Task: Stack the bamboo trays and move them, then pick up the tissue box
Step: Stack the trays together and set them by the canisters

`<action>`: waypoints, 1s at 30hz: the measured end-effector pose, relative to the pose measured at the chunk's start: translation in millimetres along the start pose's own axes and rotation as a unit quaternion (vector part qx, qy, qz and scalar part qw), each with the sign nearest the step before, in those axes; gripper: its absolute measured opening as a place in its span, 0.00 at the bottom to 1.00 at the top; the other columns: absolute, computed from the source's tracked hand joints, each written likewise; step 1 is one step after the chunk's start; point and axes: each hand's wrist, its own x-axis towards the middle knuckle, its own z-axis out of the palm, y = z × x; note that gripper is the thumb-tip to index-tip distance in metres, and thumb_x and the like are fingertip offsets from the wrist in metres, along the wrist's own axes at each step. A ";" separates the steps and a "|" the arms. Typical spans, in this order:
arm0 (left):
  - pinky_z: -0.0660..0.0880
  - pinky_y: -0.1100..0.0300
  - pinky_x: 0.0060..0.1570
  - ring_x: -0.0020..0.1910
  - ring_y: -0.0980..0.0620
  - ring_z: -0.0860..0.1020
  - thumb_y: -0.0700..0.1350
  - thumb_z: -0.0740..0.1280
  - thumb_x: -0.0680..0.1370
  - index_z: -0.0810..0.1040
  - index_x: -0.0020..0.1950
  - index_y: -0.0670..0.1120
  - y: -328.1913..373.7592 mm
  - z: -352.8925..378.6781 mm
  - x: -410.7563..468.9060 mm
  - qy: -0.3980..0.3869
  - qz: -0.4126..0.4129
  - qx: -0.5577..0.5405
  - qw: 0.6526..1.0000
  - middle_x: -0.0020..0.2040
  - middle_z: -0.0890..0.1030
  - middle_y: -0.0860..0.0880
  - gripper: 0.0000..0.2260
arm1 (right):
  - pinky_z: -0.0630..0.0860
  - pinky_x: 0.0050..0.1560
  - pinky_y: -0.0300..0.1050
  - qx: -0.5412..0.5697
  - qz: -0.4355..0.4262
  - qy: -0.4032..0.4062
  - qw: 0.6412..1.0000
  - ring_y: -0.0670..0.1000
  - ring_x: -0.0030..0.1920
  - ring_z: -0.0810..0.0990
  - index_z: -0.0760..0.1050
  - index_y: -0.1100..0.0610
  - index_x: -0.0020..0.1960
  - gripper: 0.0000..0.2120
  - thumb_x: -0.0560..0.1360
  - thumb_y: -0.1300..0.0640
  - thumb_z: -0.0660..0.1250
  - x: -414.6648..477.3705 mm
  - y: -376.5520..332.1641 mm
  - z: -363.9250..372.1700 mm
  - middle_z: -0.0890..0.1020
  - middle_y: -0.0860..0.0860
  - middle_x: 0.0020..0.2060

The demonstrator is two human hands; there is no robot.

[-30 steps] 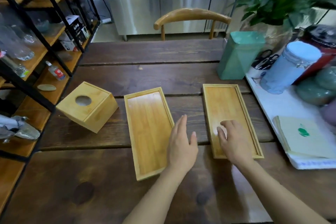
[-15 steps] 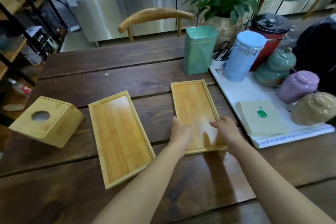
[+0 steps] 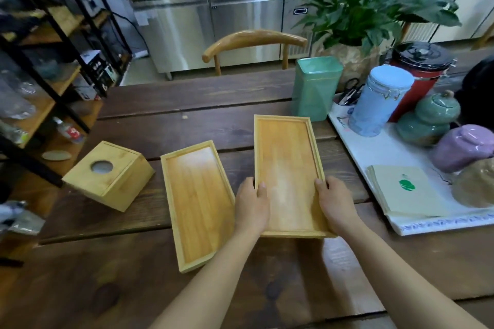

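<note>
Two shallow bamboo trays are on the dark wooden table. The right tray is gripped on both long sides near its near end: my left hand on its left rim, my right hand on its right rim. Its near end seems raised a little off the table. The left tray lies flat beside my left hand, untouched. A bamboo tissue box with a round hole on top sits tilted at the left.
A white board at the right carries a green tin, blue jar, red canister, ceramic pots and a notepad. A plant and chair back stand behind the table. Black shelving lines the left.
Both hands went from hovering over the table and right tray to gripping the right tray's two long rims. The head camera tilted up and to the right.
</note>
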 end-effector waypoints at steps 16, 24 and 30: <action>0.47 0.49 0.76 0.76 0.46 0.58 0.43 0.53 0.82 0.70 0.68 0.38 -87.7 -91.6 -17.2 0.177 -0.119 0.064 0.975 0.74 0.66 0.42 0.17 | 0.61 0.52 0.40 -0.023 -0.103 -0.161 0.981 0.52 0.48 0.68 0.76 0.67 0.47 0.15 0.79 0.57 0.55 -28.4 -57.1 125.4 0.68 0.56 0.48; 0.66 0.52 0.69 0.70 0.47 0.69 0.45 0.56 0.81 0.69 0.71 0.44 -104.4 -90.4 -13.6 0.204 -0.130 -0.028 0.970 0.71 0.71 0.46 0.18 | 0.63 0.53 0.41 -0.068 -0.137 -0.145 0.978 0.53 0.46 0.71 0.77 0.66 0.46 0.14 0.79 0.58 0.56 -26.0 -57.0 142.4 0.69 0.55 0.46; 0.70 0.55 0.65 0.64 0.50 0.75 0.46 0.58 0.81 0.70 0.70 0.48 -105.0 -97.7 -13.1 0.191 -0.132 -0.071 0.970 0.64 0.78 0.50 0.17 | 0.62 0.51 0.41 -0.061 -0.116 -0.147 0.980 0.52 0.46 0.71 0.76 0.65 0.46 0.13 0.79 0.58 0.56 -27.7 -59.4 142.8 0.70 0.55 0.48</action>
